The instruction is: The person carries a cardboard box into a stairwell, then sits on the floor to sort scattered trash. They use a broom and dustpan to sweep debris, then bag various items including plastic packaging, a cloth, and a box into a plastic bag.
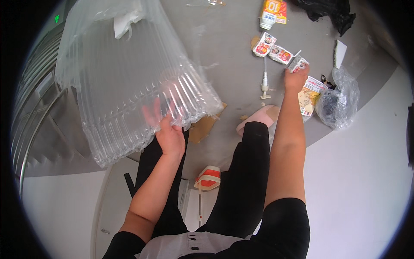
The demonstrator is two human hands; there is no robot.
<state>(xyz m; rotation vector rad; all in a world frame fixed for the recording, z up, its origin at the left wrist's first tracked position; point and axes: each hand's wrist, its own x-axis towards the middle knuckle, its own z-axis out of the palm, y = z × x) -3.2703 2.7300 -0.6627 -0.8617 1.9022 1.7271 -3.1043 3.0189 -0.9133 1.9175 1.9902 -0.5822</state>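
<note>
My left hand [172,136] grips the lower edge of a large transparent air-column packaging bag [113,84]. Its fingers show blurred through the ribbed plastic. Inside the bag's upper part there is a white scrap [127,24]. On the right, my right hand [297,79] has its fingers around a small printed drink carton [299,63] at floor level. Two similar cartons, one nearer [280,54] and one farther left [264,44], lie beside it. A white pump dispenser top [265,87] with a long tube points towards them.
A yellow-and-white bottle [270,14] and a black plastic bag [326,11] lie farther off. Right of my arm are a printed packet [307,100], a crumpled transparent bag [338,103] and a white foam piece [340,53]. Metal railings [42,119] curve at left; behind me stands a red-and-white dustpan [208,178].
</note>
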